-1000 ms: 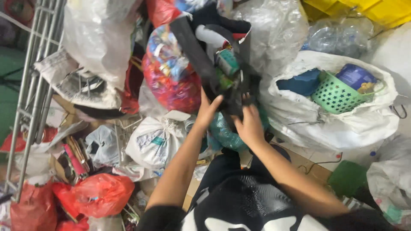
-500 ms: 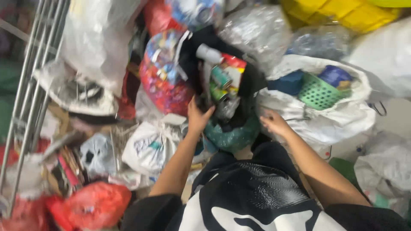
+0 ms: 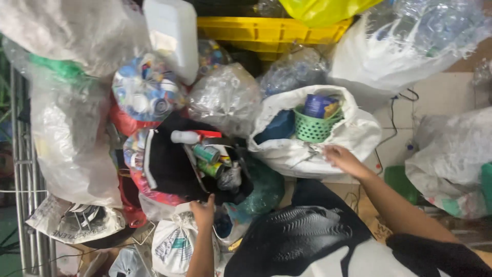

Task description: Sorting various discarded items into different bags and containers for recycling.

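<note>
White sack's (image 3: 328, 149) rim under right hand (image 3: 341, 158).

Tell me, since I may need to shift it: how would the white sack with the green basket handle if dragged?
The white sack looks floppy; its rim sags in folds. The green basket sits near its mouth and could tip out. Probably light for its bulk.

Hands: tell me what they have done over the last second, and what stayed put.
The right hand left the black bag, where both hands worked a second ago, and moved right to the rim of the white sack. The left hand dropped to the black bag's near edge. Staying put: the green basket in the sack and the cans in the black bag.
</note>
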